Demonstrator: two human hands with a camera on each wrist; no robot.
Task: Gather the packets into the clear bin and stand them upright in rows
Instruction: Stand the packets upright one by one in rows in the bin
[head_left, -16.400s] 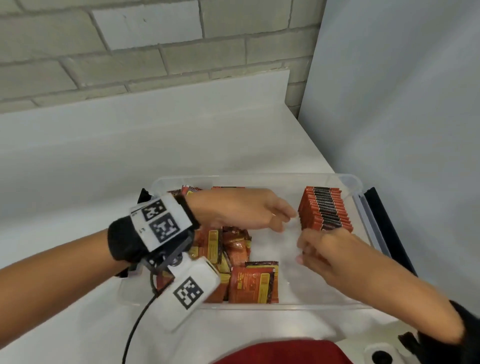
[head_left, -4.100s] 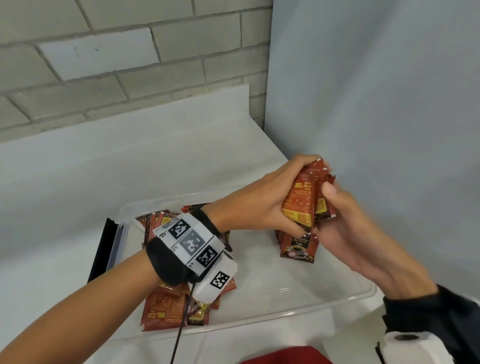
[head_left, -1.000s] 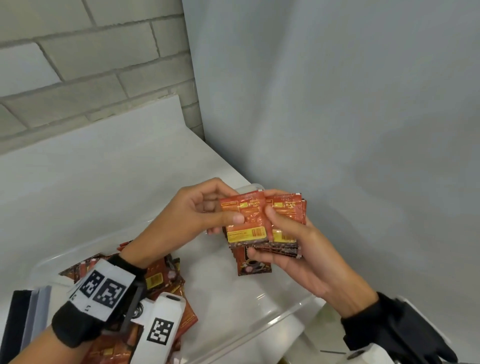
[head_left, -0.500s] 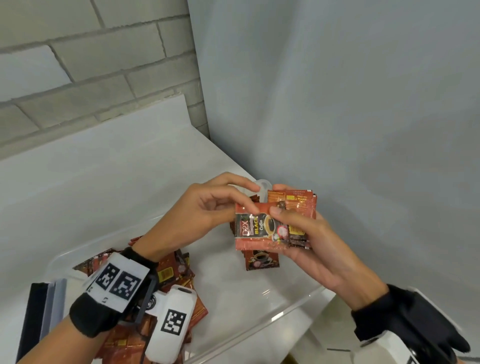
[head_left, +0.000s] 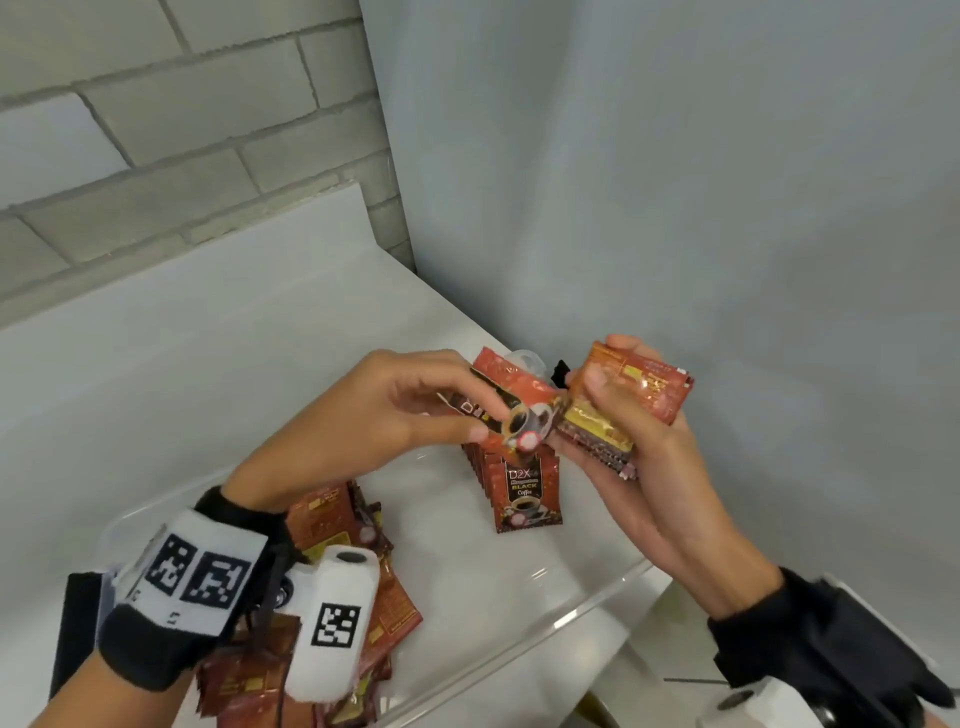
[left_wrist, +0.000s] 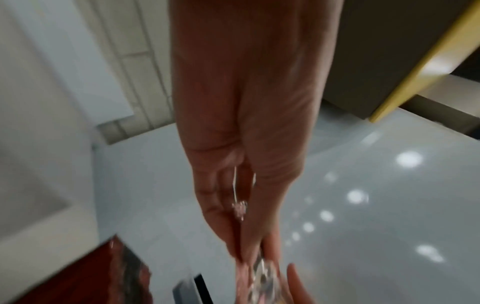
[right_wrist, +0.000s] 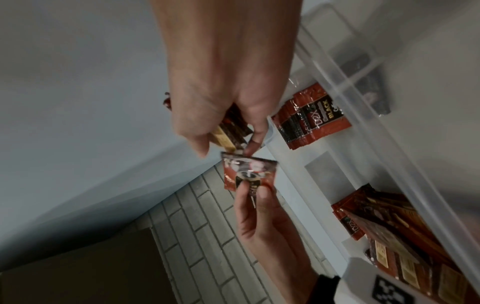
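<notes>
Above the clear bin (head_left: 582, 613), my left hand (head_left: 395, 415) pinches a single red coffee packet (head_left: 519, 410) by its end between thumb and fingers. My right hand (head_left: 623, 431) grips a small stack of packets (head_left: 634, 400) just to its right. The single packet (right_wrist: 248, 172) hangs edge to edge with the stack (right_wrist: 233, 131) in the right wrist view. A row of upright packets (head_left: 524, 488) stands at the bin's far right end. A loose pile of packets (head_left: 332, 587) lies at the bin's left end, partly hidden by my left wrist. The left wrist view is blurred.
The bin sits on a white counter (head_left: 208, 374) in a corner. A brick wall (head_left: 156, 130) runs behind and a plain grey wall (head_left: 675, 208) stands close on the right. A black object (head_left: 72, 623) lies against the bin's left end.
My left hand has pulled one packet off the front of the stack and tilted it to the left. The right hand has turned the stack more upright.
</notes>
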